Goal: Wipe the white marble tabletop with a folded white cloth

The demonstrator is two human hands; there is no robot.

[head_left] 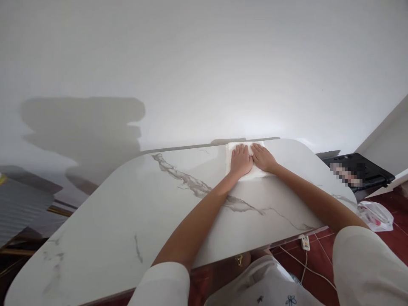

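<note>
A white cloth (234, 149) lies spread on the far edge of a white marble-patterned table (172, 212), close to the wall. My left hand (241, 160) rests flat on the cloth, palm down with its fingers pointing away from me. Beside it, my right hand (263, 158) also presses flat on the cloth, fingers stretched out and angled toward the left. The two hands nearly meet at the thumbs. Part of the cloth is hidden beneath them.
A pale wall (223, 63) stands behind the table. To the right are a black case (376, 170) and a clear plastic bag (379, 216) on the red tiled floor. A power strip (305, 243) with a cable lies below the near edge. Grey corrugated sheets (24, 204) are at left.
</note>
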